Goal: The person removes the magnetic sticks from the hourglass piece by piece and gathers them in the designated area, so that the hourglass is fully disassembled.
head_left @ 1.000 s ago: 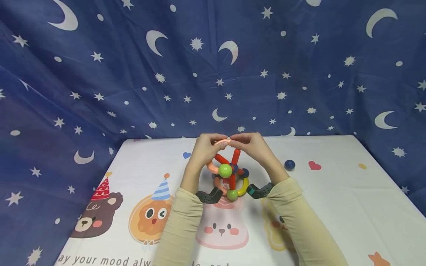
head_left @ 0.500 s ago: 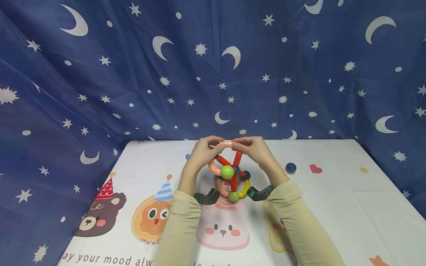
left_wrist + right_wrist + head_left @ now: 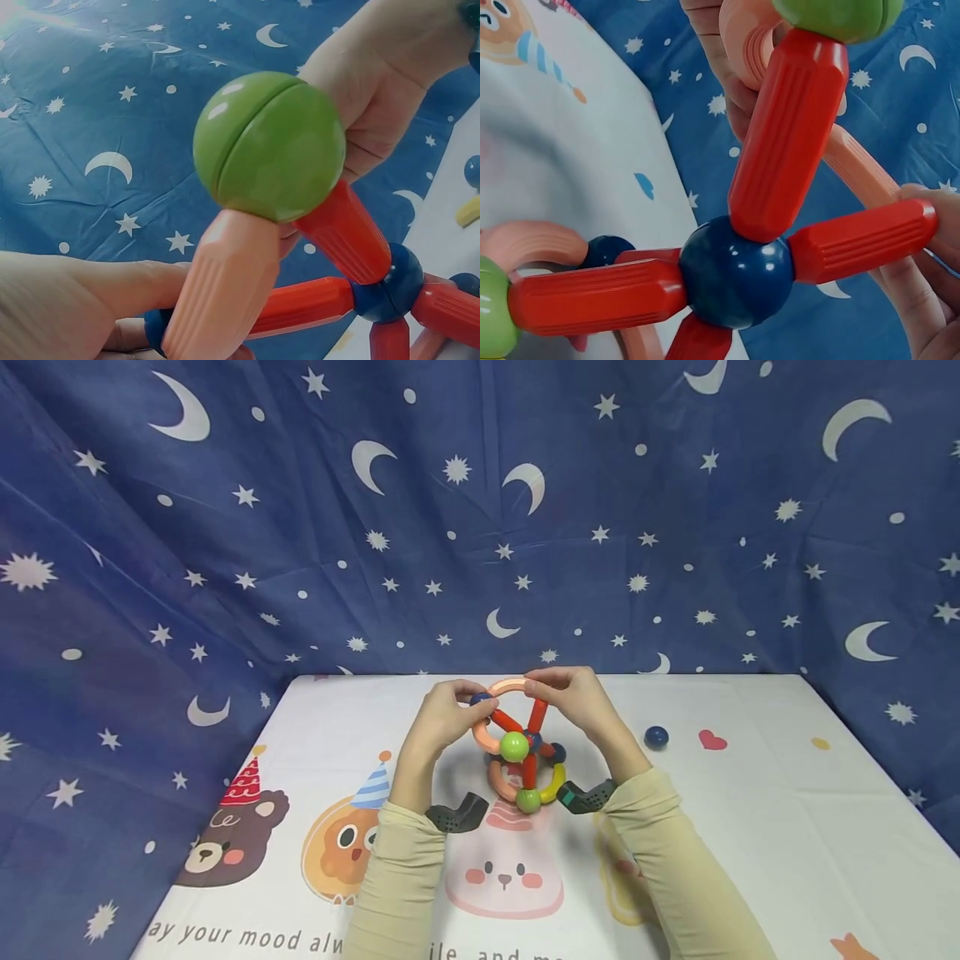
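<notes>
A magnetic ball-and-rod structure (image 3: 529,772) stands on the tablecloth, built of red straight rods (image 3: 791,135), curved peach and yellow rods, and blue and green balls. At its upper left my left hand (image 3: 438,720) pinches a blue ball (image 3: 482,700) between thumb and fingers. A curved peach rod (image 3: 508,684) arches from that ball toward my right hand (image 3: 576,695), which pinches its far end beside the tip of an upright red rod. In the left wrist view, a green ball (image 3: 270,146) joins a peach rod (image 3: 225,289) and a red rod.
A loose blue ball (image 3: 656,737) lies to the right of the structure. The white tablecloth (image 3: 750,827) carries printed cartoon figures. Behind the table's far edge hangs a blue curtain (image 3: 480,518) with moons and stars.
My left hand has moved left and slightly down from the peach rod onto the blue ball, which now shows. My right hand stays at the rod's right end. The head view has shifted slightly.
</notes>
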Action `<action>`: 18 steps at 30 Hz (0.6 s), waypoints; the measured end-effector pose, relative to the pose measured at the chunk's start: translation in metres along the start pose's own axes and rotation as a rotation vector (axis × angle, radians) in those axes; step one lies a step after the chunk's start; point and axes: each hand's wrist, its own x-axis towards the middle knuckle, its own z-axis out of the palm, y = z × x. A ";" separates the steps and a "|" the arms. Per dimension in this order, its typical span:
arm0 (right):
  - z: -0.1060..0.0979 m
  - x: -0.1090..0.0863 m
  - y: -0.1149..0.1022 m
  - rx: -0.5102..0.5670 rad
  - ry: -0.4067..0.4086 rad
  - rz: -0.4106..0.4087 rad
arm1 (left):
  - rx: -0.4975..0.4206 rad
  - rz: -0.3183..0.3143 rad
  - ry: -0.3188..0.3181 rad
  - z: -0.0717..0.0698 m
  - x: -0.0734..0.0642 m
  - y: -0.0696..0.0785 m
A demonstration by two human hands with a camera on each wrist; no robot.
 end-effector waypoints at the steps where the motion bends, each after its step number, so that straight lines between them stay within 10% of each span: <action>1: 0.000 0.000 -0.001 -0.019 0.002 -0.014 | 0.007 -0.001 0.009 0.000 0.000 0.000; 18: 0.009 0.008 -0.011 -0.091 0.124 -0.102 | 0.004 -0.004 -0.001 -0.004 0.009 -0.001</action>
